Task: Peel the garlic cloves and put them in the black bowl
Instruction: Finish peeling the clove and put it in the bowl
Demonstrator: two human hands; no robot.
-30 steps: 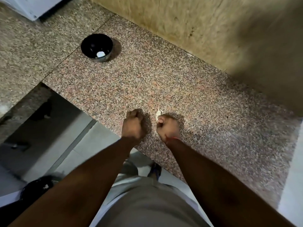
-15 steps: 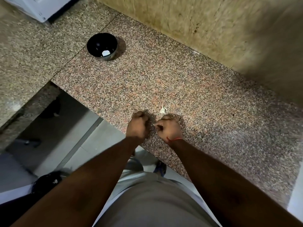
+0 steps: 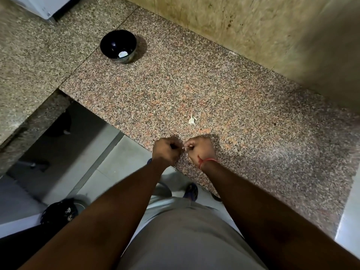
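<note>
A black bowl (image 3: 118, 45) stands on the speckled granite counter (image 3: 224, 90) at the far left, with one white peeled clove (image 3: 123, 54) inside. My left hand (image 3: 165, 150) and my right hand (image 3: 200, 150) meet at the counter's front edge, fingers pinched together on a small garlic clove (image 3: 185, 148), of which only a pale sliver shows between them. A white scrap of garlic skin (image 3: 192, 120) lies on the counter just beyond my hands.
A yellowish wall (image 3: 253, 28) runs along the back of the counter. A white appliance corner (image 3: 41, 6) sits at the top left. Below the counter's edge are floor tiles (image 3: 109, 168) and my feet.
Both hands have drawn back toward the counter's front edge and come together. The scrap of skin, earlier at my right fingertips, now lies apart on the counter.
</note>
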